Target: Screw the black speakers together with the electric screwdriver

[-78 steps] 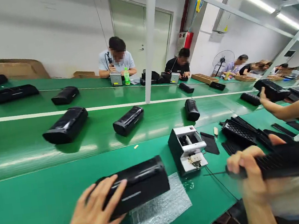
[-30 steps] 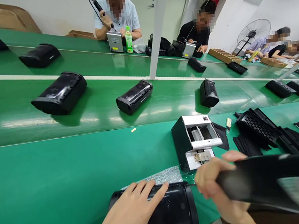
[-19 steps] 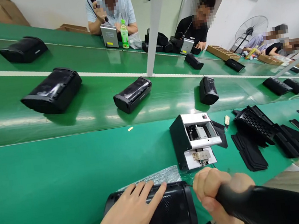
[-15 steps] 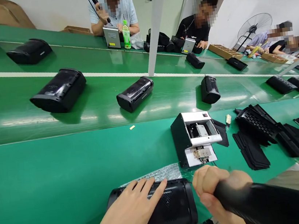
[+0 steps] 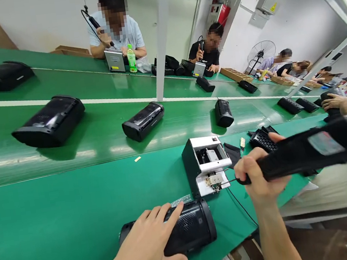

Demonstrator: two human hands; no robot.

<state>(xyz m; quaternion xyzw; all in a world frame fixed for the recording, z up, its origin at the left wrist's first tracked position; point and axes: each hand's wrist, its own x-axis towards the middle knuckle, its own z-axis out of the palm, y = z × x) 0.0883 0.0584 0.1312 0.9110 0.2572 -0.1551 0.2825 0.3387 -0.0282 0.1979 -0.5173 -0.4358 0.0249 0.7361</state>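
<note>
My left hand (image 5: 152,239) lies across a black speaker-like unit (image 5: 194,227) with a perforated patch, holding it against the green bench; the fingers reach toward its far edge and the thumb rests along the near side. In my right hand (image 5: 258,174) is a black electric screwdriver (image 5: 304,151), gripped near its front end and held almost level. Its thin bit points left, with the tip at the metal outlet of a black and white screw feeder (image 5: 190,170). Whether a screw sits on the tip is too small to tell.
Several similar black units, such as one (image 5: 143,121), lie on the green conveyor (image 5: 105,149) beyond the bench. Black perforated parts (image 5: 261,139) lie behind the screwdriver. A cable (image 5: 243,206) runs from the feeder. Another person's hand (image 5: 336,102) reaches in at right; co-workers sit across.
My right hand has raised the screwdriver from beside the unit to the feeder, bringing the bit to its outlet. The left hand stays on the unit. The view has turned rightward.
</note>
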